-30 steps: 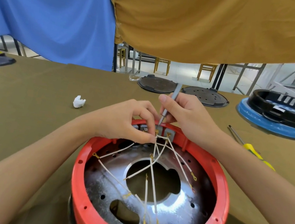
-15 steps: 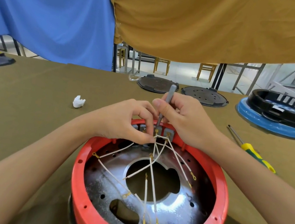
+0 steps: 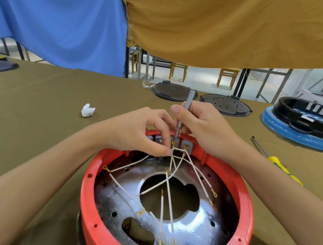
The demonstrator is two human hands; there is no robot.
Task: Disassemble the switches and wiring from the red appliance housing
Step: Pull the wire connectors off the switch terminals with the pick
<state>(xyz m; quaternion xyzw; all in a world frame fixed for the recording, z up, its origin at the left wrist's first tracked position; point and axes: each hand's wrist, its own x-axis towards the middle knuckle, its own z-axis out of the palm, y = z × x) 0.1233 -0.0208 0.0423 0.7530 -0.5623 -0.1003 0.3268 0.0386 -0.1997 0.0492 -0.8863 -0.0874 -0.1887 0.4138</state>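
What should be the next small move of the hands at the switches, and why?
Probably lever the brass terminal off its switch: the right hand holds the grey tool with its tip there, and the left hand pinches the white wires just below, ready to pull.

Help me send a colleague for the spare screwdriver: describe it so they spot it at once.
Start at the red housing on the olive table, then look right, past the right forearm. The yellow-handled screwdriver lies flat, before the blue-and-black base; the only yellow tool.
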